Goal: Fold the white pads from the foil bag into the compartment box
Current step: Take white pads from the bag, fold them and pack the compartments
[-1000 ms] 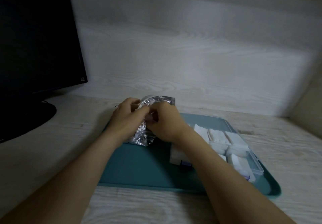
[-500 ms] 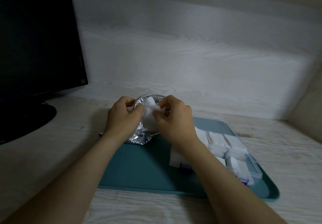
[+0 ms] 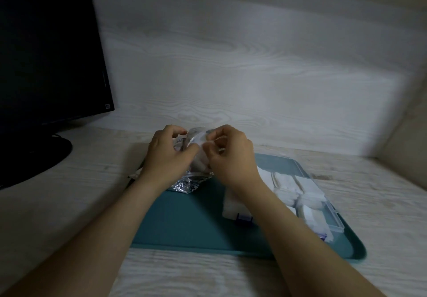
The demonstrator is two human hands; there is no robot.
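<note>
The crinkled silver foil bag (image 3: 186, 184) stands at the far left corner of the teal tray (image 3: 184, 225). My left hand (image 3: 166, 160) grips the bag near its mouth. My right hand (image 3: 231, 155) pinches a white pad (image 3: 196, 138) held just above the bag's opening, between both hands. The clear compartment box (image 3: 332, 218) lies on the right half of the tray, its compartments holding several folded white pads (image 3: 309, 200). My right forearm hides part of the box.
A black monitor (image 3: 46, 54) on a round base (image 3: 32, 158) stands at the left of the pale wooden desk. A wood-grain wall runs behind the tray, and a side panel closes the right.
Both hands have risen slightly above the bag. A white pad has come out of the bag's mouth and is now pinched between my fingers.
</note>
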